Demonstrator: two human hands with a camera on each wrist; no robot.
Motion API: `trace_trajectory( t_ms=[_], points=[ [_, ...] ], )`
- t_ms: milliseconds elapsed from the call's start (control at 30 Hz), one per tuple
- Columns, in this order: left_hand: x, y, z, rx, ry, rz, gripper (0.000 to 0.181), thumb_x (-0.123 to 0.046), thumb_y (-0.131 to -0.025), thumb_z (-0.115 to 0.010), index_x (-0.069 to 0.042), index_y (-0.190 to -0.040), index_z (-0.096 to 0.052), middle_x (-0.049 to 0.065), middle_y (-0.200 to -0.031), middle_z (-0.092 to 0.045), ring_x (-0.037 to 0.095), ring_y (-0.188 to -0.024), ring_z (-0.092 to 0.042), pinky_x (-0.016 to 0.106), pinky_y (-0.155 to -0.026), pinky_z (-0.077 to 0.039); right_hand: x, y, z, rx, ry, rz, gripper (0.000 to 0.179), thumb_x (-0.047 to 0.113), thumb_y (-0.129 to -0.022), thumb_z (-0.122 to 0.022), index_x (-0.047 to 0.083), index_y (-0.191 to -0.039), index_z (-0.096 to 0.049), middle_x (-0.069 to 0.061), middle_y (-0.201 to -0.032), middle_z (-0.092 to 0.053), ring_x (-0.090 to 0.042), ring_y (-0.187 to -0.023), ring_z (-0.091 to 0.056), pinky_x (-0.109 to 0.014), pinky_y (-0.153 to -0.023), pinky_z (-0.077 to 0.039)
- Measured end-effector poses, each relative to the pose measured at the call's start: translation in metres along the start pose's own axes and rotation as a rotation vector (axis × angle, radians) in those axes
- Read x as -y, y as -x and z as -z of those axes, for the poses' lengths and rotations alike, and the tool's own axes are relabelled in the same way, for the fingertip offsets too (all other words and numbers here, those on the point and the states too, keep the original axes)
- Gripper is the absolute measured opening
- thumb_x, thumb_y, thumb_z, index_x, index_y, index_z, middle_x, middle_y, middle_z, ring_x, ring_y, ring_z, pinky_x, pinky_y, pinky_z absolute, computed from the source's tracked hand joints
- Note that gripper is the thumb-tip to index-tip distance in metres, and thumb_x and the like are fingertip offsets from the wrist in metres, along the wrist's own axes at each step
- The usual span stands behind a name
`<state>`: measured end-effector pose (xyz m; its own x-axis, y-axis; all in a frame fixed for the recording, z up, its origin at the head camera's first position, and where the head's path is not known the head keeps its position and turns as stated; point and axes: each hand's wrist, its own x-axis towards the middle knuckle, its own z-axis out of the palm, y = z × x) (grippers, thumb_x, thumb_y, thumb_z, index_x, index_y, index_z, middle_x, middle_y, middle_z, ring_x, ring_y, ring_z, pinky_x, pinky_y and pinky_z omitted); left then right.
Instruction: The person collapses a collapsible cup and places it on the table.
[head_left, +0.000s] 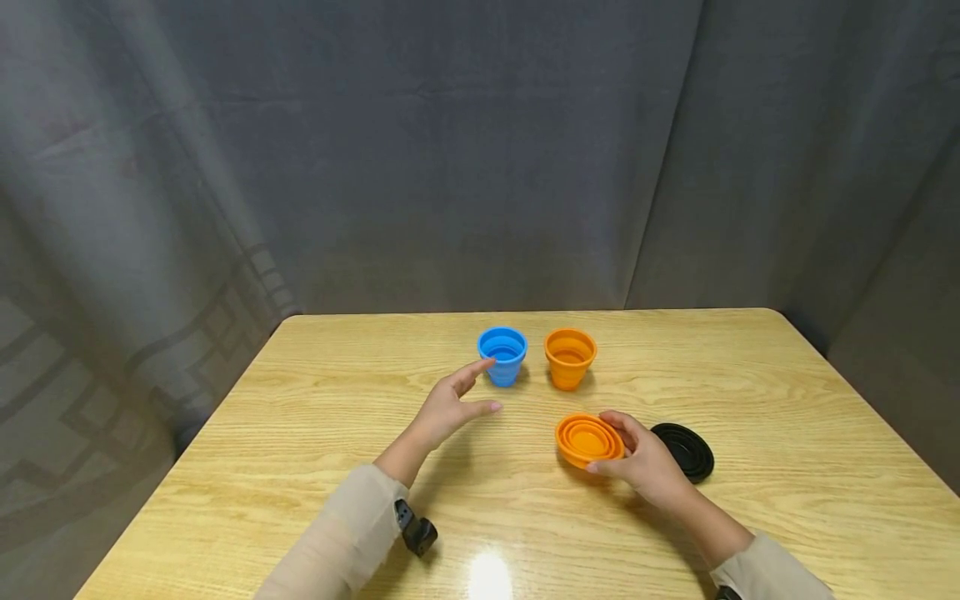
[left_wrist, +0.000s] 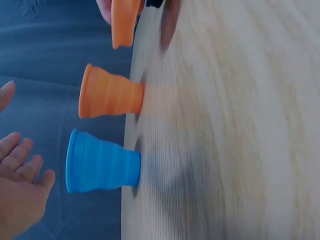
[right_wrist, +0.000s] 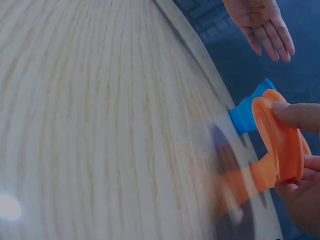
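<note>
From the head view: the right hand [head_left: 647, 463] has the orange collapsed cup [head_left: 587, 438] in a pinch, thumb at the near side of the rim and fingers round the far side, so its stacked rings and mouth are left uncovered. The left hand [head_left: 453, 406] reaches out with thumb and fingers wide, holding nothing, a spread that looks about right for a cup's girth. Up at the back of the bench [head_left: 300, 467], the blue expanded cup [head_left: 502, 357] and the orange expanded cup [head_left: 570, 360] stand upright side by side, mouths up, likely parked there to leave the near side free for handwork. And the black collapsed cup [head_left: 684, 452] lies flat just beyond the right hand, within its easy reach.

Over to the left wrist: a clear gap shows between the left fingers and the blue cup. Both standing cups sit on their narrow bases, wide rims up, and the collapsed one is off the wood.

Now the right wrist: thumb on one face, fingers at the lower rim, a grip that seems to steady the soft disc at its edge. Beyond it, the left palm hangs empty.
</note>
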<state>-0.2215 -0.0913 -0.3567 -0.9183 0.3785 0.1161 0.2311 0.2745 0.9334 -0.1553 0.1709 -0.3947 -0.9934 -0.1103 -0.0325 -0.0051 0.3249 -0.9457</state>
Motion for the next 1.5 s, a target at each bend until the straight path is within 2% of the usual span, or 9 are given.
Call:
trace_trajectory(
  t_ms=[133,367,567,633,800,967,1133,1300,1500],
  points=[
    [0.003,-0.005,0.003,-0.068,0.011,0.008,0.063,-0.010,-0.073,-0.068,-0.011,-0.130,-0.040,0.006,-0.134,-0.034,0.026,-0.123,-0.027,0.038,-0.100,-0.022,-0.002,0.000,0.000,0.001,0.021,-0.021,0.077,0.013,-0.065,-0.075,-0.003,-0.127,-0.032,-0.021,-0.129,-0.034,-0.029,-0.117,-0.034,-0.038,-0.093,-0.031],
    [-0.016,-0.006,0.005,-0.116,0.033,0.072,0.064,-0.003,-0.075,-0.064,-0.004,-0.132,-0.033,0.015,-0.137,-0.025,0.032,-0.124,-0.021,0.042,-0.099,-0.021,-0.006,-0.002,0.000,0.000,0.051,-0.028,0.076,0.014,-0.064,-0.075,-0.004,-0.125,-0.034,-0.021,-0.128,-0.036,-0.029,-0.115,-0.037,-0.038,-0.092,-0.032],
    [0.011,-0.028,0.007,-0.153,-0.005,0.080,0.072,-0.013,-0.072,-0.070,-0.011,-0.133,-0.032,0.010,-0.138,-0.025,0.024,-0.126,-0.021,0.037,-0.100,-0.020,-0.011,-0.005,0.000,0.000,0.084,-0.037,0.076,0.014,-0.063,-0.076,-0.004,-0.125,-0.035,-0.022,-0.127,-0.037,-0.030,-0.114,-0.037,-0.041,-0.093,-0.031],
    [0.015,-0.032,0.006,-0.170,-0.025,0.079,0.072,-0.013,-0.072,-0.070,-0.011,-0.133,-0.033,0.010,-0.138,-0.026,0.023,-0.126,-0.021,0.036,-0.101,-0.020,-0.012,-0.005,0.000,0.001,0.085,-0.039,0.076,0.013,-0.063,-0.076,-0.005,-0.125,-0.035,-0.023,-0.127,-0.037,-0.030,-0.113,-0.037,-0.041,-0.093,-0.030],
    [0.019,-0.040,0.005,-0.190,-0.027,0.115,0.073,-0.009,-0.071,-0.070,-0.011,-0.133,-0.032,0.012,-0.138,-0.026,0.026,-0.125,-0.021,0.038,-0.100,-0.020,-0.013,-0.006,-0.001,0.011,0.085,-0.039,0.077,0.011,-0.064,-0.075,-0.006,-0.125,-0.033,-0.024,-0.127,-0.036,-0.032,-0.114,-0.036,-0.043,-0.094,-0.029],
    [0.019,-0.045,0.003,-0.195,-0.039,0.167,0.076,-0.011,-0.070,-0.071,-0.013,-0.134,-0.031,0.012,-0.138,-0.024,0.031,-0.124,-0.021,0.041,-0.099,-0.023,-0.017,-0.007,-0.003,0.015,0.117,-0.032,0.077,0.014,-0.064,-0.076,-0.006,-0.125,-0.033,-0.025,-0.126,-0.036,-0.032,-0.113,-0.037,-0.044,-0.093,-0.029],
    [0.020,-0.051,0.003,-0.200,-0.051,0.192,0.076,-0.014,-0.071,-0.071,-0.013,-0.135,-0.029,0.012,-0.138,-0.024,0.033,-0.124,-0.021,0.044,-0.097,-0.024,-0.019,-0.008,-0.003,0.022,0.129,-0.037,0.081,0.019,-0.063,-0.076,-0.005,-0.126,-0.033,-0.024,-0.127,-0.036,-0.032,-0.114,-0.036,-0.045,-0.094,-0.028],
    [0.024,-0.056,0.003,-0.194,-0.046,0.198,0.077,-0.016,-0.071,-0.071,-0.014,-0.135,-0.028,0.010,-0.139,-0.023,0.031,-0.125,-0.019,0.045,-0.097,-0.024,-0.019,-0.008,-0.003,0.032,0.183,-0.033,0.085,0.023,-0.061,-0.077,-0.004,-0.128,-0.033,-0.023,-0.128,-0.036,-0.035,-0.117,-0.032,-0.048,-0.095,-0.025],
    [0.027,-0.062,0.002,-0.188,-0.058,0.193,0.079,-0.017,-0.071,-0.071,-0.012,-0.136,-0.027,0.010,-0.138,-0.025,0.030,-0.125,-0.021,0.045,-0.097,-0.024,-0.019,-0.007,-0.003,0.036,0.240,-0.042,0.087,0.021,-0.057,-0.080,-0.003,-0.128,-0.035,-0.024,-0.128,-0.037,-0.037,-0.117,-0.031,-0.050,-0.094,-0.024]
  ],
)
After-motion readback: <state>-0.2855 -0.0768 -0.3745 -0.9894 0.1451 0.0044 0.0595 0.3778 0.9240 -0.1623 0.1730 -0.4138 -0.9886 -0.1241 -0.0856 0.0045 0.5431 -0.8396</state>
